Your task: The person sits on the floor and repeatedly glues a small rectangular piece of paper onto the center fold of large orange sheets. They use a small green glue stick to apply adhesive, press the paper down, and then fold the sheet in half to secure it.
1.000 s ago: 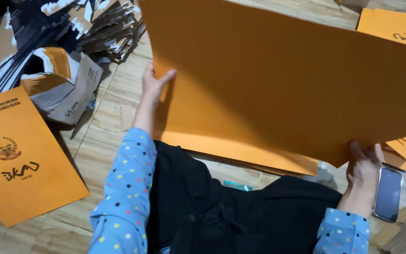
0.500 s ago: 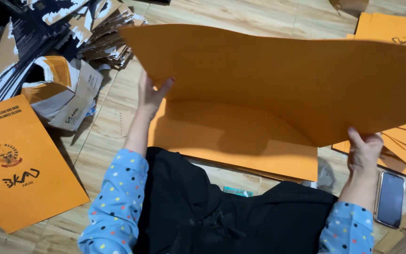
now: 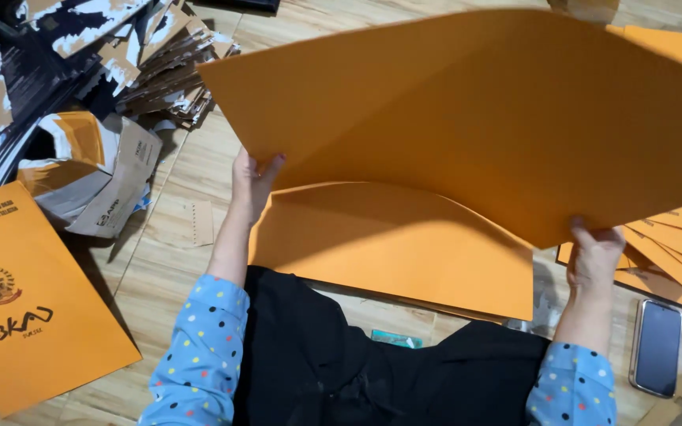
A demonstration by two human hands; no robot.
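A large orange card sheet (image 3: 475,110) is folded over on itself, its upper half raised and its lower half (image 3: 388,244) lying flat on the wooden floor (image 3: 175,237). My left hand (image 3: 252,183) grips the sheet's left edge at the fold. At the sheet's lower right corner, my right hand (image 3: 593,254) pinches the raised half. Both arms wear blue sleeves with coloured dots. Black cloth (image 3: 317,355) covers my lap below the sheet.
A printed orange folder (image 3: 29,304) lies at the left. Torn boxes and cardboard scraps (image 3: 96,170) pile up at the upper left. Several more orange sheets (image 3: 672,256) are stacked at the right, with a dark phone (image 3: 657,347) beside them.
The raised half of the sheet has swung up and back, uncovering more of the flat lower half. Both hands kept their grip and shifted slightly with it.
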